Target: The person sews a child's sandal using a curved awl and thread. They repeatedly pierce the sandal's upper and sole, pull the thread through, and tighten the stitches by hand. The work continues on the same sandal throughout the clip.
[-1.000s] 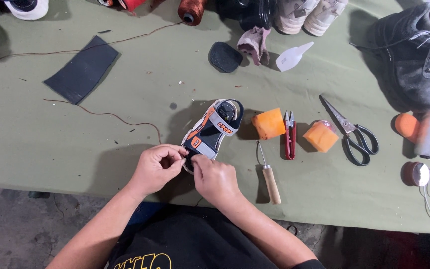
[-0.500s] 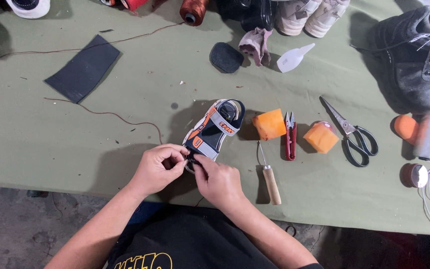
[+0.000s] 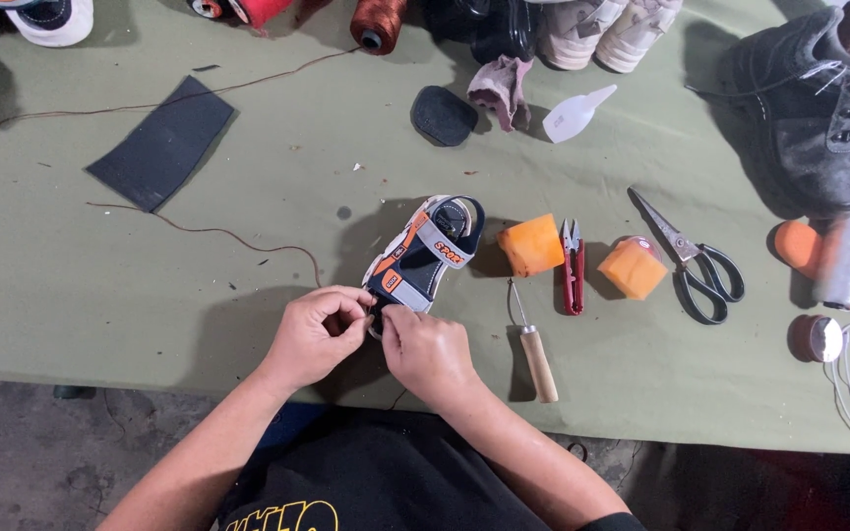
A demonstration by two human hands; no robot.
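On the green table (image 3: 100, 285), the left hand (image 3: 319, 332) sits with its fingers curled and pinched together at the near end of a small orange-and-navy sandal (image 3: 423, 254); whether a needle or thread is between the fingertips is too small to tell. The sandal runs away from both hands toward about 1 o'clock, toe end nearest the person, heel strap at the far end. The right hand (image 3: 427, 350) meets the left at that same toe end, fingers closed on the sandal's edge, so both are equally near and touching it. A wooden-handled awl (image 3: 533, 349) lies at 3 o'clock from the right hand, just beside it. Farther right lie an orange block (image 3: 531, 245), red snips (image 3: 573, 265) and black-handled scissors (image 3: 693, 258).
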